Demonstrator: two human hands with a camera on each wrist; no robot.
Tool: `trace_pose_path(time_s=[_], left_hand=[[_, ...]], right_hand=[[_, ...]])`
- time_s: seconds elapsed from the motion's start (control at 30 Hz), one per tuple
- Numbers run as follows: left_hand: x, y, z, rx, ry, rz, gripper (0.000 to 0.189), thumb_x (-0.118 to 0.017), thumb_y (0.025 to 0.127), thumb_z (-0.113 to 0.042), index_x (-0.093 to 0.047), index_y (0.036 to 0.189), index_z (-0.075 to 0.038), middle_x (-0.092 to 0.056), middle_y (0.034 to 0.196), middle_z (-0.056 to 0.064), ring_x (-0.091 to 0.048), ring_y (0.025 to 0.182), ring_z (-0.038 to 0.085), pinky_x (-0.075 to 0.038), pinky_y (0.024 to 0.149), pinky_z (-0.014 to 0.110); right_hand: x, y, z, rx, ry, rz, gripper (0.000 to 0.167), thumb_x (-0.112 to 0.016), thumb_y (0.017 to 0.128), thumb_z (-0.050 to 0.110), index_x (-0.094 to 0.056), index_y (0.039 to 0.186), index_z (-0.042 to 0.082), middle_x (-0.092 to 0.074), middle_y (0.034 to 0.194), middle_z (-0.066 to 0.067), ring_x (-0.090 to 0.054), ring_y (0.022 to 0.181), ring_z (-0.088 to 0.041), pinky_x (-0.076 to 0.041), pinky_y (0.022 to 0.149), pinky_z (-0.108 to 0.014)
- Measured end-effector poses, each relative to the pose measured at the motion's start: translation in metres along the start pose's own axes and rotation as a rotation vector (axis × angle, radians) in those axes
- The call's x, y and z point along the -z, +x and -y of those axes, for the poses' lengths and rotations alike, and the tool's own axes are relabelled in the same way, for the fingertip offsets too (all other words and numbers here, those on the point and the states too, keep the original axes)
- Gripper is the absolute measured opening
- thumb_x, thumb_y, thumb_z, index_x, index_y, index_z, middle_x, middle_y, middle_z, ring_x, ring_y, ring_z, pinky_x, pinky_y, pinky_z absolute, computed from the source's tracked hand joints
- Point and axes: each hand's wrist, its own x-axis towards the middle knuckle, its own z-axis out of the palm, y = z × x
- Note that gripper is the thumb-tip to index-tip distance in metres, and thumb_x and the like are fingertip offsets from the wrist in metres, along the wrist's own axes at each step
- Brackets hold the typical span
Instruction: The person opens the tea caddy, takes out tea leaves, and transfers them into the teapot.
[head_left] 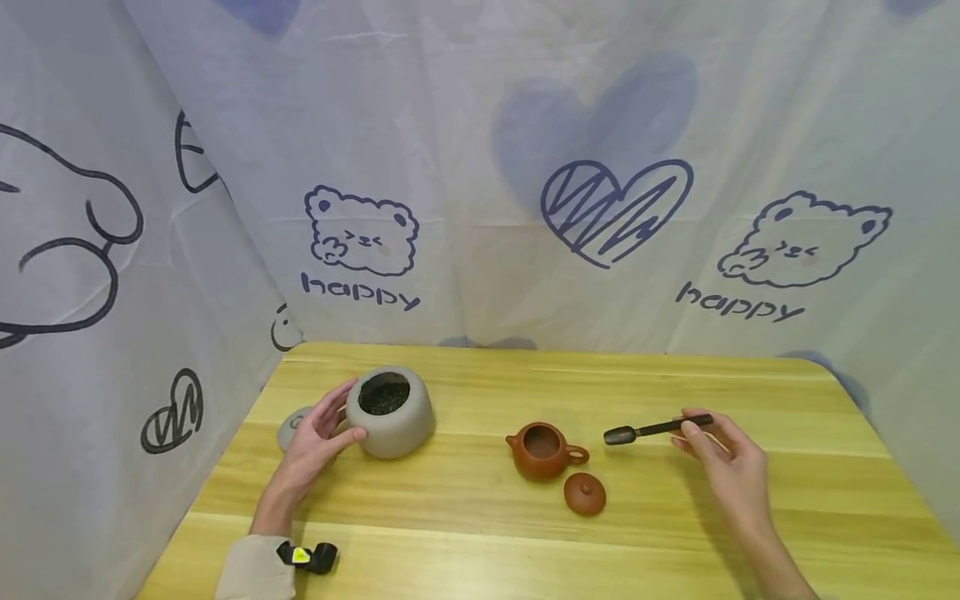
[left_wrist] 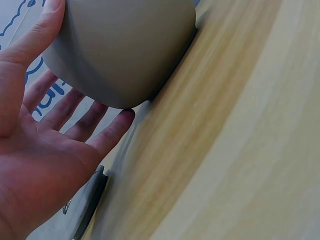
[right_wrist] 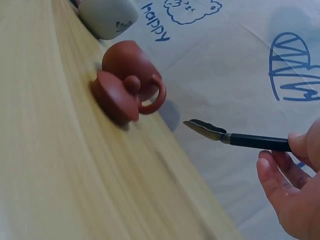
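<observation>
My left hand [head_left: 318, 433] holds the side of a round grey tea jar [head_left: 405, 429], thumb at the front and fingers spread around its left side. Dark tea leaves [head_left: 385, 398] show through the jar's open mouth. Pinched between the thumb and fingers of my right hand [head_left: 731, 467] is a tea scoop [head_left: 652, 428] with a black handle, held above the table. Its bowl points left towards the teapot; whether it carries leaves I cannot tell. The reddish-brown clay teapot [head_left: 542, 467] stands uncovered, spout to the left and handle to the right.
The teapot's lid [head_left: 585, 494] lies on the table just in front of the pot. Partly hidden behind my left hand is the grey jar lid [head_left: 291, 427]. A pale wood-grain table [head_left: 450, 533] carries everything, with printed cloth [head_left: 465, 167] hanging behind and at the left.
</observation>
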Motion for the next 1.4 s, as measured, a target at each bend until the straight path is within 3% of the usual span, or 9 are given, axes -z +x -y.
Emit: trace_pose_path(time_s=[0.3,0.53,0.8,1.17,1.4], left_hand=[[-0.001,-0.004,0.001,-0.011,0.005,0.002,0.077,-0.072,0.095,-0.002,-0.034,0.161,-0.012,-0.032,0.165,0.016,-0.037,0.146,0.028,-0.038,0.110,0.016],[0.000,-0.005,-0.001,0.000,0.005,-0.004,0.077,-0.073,0.095,-0.003,-0.034,0.161,-0.014,-0.032,0.165,0.012,-0.038,0.146,0.025,-0.039,0.110,0.017],[0.000,-0.001,-0.003,0.001,0.011,-0.009,0.077,-0.073,0.096,-0.006,-0.034,0.161,-0.016,-0.032,0.165,0.012,-0.034,0.148,0.033,-0.039,0.111,0.018],[-0.001,0.001,-0.003,-0.006,-0.007,-0.009,0.078,-0.074,0.095,-0.005,-0.034,0.161,-0.015,-0.033,0.165,0.010,-0.036,0.148,0.026,-0.038,0.112,0.019],[-0.001,0.001,0.000,-0.011,-0.015,0.001,0.077,-0.072,0.095,-0.003,-0.033,0.161,-0.012,-0.030,0.166,0.011,-0.031,0.150,0.032,-0.037,0.112,0.017]], right_hand=[[-0.025,0.007,0.006,0.008,0.062,-0.015,0.031,-0.062,0.101,0.001,-0.058,0.123,-0.021,-0.071,0.109,-0.009,-0.076,0.089,-0.017,-0.058,0.086,-0.032],[-0.052,0.016,0.014,0.026,0.128,0.004,0.033,-0.064,0.099,-0.001,-0.057,0.121,-0.023,-0.071,0.108,-0.014,-0.076,0.090,-0.019,-0.058,0.086,-0.035],[-0.079,0.023,0.019,0.049,0.164,0.021,0.030,-0.063,0.101,0.003,-0.060,0.119,-0.021,-0.070,0.105,-0.014,-0.076,0.088,-0.022,-0.059,0.086,-0.037],[-0.120,0.028,0.027,0.047,0.167,0.061,0.027,-0.067,0.099,0.004,-0.064,0.117,-0.017,-0.073,0.104,-0.012,-0.076,0.089,-0.024,-0.060,0.085,-0.039],[-0.150,0.028,0.030,0.049,0.213,0.098,0.025,-0.067,0.099,0.002,-0.065,0.116,-0.016,-0.071,0.105,-0.016,-0.076,0.089,-0.025,-0.061,0.086,-0.039]])
